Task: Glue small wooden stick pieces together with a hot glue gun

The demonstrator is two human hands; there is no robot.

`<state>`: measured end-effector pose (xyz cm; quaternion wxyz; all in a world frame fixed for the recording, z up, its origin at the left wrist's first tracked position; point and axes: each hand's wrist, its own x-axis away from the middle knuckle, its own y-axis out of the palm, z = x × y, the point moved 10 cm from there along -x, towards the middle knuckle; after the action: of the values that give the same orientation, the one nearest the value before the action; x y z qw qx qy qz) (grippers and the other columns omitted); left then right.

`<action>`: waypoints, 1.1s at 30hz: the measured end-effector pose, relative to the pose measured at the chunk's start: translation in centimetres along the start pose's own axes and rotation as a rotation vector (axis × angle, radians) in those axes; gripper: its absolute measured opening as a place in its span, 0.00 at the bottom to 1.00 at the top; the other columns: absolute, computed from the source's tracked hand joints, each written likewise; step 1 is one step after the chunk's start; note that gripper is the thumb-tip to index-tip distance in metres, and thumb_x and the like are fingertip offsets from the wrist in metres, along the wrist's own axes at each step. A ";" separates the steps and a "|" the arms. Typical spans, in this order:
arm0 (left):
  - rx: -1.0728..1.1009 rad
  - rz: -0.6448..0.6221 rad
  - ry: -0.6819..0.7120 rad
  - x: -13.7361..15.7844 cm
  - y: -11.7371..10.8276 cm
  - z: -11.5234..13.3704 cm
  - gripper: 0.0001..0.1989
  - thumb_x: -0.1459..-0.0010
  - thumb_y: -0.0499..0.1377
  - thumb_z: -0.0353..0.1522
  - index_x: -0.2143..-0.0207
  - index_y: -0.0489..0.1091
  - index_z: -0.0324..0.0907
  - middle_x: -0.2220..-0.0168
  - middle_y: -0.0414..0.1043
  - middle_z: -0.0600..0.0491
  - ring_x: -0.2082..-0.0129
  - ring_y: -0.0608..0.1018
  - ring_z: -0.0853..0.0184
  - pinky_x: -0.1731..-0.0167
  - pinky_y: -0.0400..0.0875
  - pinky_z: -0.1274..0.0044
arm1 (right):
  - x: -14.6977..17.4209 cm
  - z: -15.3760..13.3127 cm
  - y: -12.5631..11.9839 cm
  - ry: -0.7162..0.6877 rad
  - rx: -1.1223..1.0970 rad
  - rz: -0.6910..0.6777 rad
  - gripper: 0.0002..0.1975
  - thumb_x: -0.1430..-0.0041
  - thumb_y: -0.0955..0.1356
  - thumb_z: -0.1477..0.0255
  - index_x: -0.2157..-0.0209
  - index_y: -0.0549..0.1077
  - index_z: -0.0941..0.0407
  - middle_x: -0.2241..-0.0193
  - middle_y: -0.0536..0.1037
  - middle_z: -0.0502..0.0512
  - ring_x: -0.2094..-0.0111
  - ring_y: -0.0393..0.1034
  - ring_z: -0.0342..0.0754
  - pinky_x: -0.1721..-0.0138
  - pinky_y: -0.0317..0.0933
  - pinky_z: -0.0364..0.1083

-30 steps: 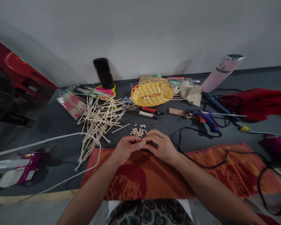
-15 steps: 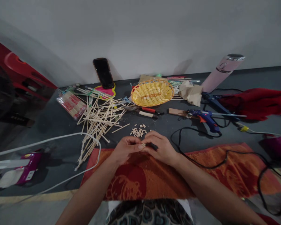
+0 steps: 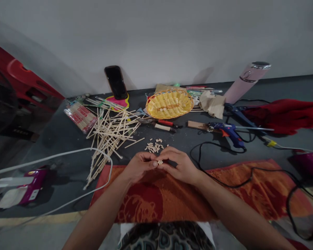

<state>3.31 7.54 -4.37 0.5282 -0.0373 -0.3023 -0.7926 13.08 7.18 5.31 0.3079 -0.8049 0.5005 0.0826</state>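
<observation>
Between the fingertips of both hands is a small cluster of cut wooden stick pieces (image 3: pixel 160 162), shaped like a little flower. My left hand (image 3: pixel 141 166) pinches it from the left with thumb and fingers. From the right, my right hand (image 3: pixel 177 164) closes its thumb and fingertips on the same cluster. Just beyond the fingers, a loose pile of short cut stick pieces (image 3: pixel 154 147) lies on the dark table. Both hands are over the far edge of an orange and red towel (image 3: pixel 185 198).
Long wooden sticks (image 3: pixel 112 132) lie scattered at left. Behind are a yellow woven basket (image 3: pixel 169 106), pliers with red handles (image 3: pixel 165 122) and a phone (image 3: pixel 115 81). At right, a blue glue gun (image 3: pixel 231 133) rests by a wood block (image 3: pixel 197 125); its black cable (image 3: pixel 199 152) crosses the towel.
The cluster has turned slightly, and its round end faces up more plainly. Both hands stay in almost the same place.
</observation>
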 end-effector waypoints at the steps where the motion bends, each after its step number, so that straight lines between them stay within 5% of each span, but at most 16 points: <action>1: -0.005 -0.001 0.011 0.0 0.0 0.1 0.12 0.58 0.70 0.34 0.77 0.73 0.35 0.80 0.68 0.56 0.80 0.66 0.76 0.76 0.57 0.81 | 0.0 -0.1 0.0 -0.004 0.003 0.003 0.07 0.39 0.67 0.72 0.59 0.74 0.56 0.66 0.76 0.56 0.63 0.70 0.45 0.59 0.66 0.44; 15: 0.005 0.033 0.048 -0.2 -0.4 0.2 0.10 0.55 0.68 0.33 0.74 0.75 0.35 0.78 0.69 0.55 0.78 0.66 0.75 0.74 0.57 0.81 | 0.4 1.0 -0.3 0.001 0.118 0.098 0.06 0.42 0.69 0.72 0.62 0.74 0.55 0.67 0.75 0.55 0.64 0.70 0.46 0.60 0.67 0.46; 33: 0.011 0.023 0.024 -0.2 -0.4 -0.2 0.13 0.59 0.70 0.36 0.79 0.72 0.35 0.77 0.69 0.53 0.77 0.67 0.73 0.74 0.59 0.80 | 0.3 0.3 0.3 -0.056 0.089 0.035 0.06 0.40 0.67 0.73 0.60 0.74 0.55 0.67 0.76 0.55 0.63 0.71 0.45 0.60 0.68 0.44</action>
<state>3.11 7.75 -4.80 0.5413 -0.0283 -0.2995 -0.7851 13.04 7.02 4.77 0.3559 -0.7787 0.5090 0.0884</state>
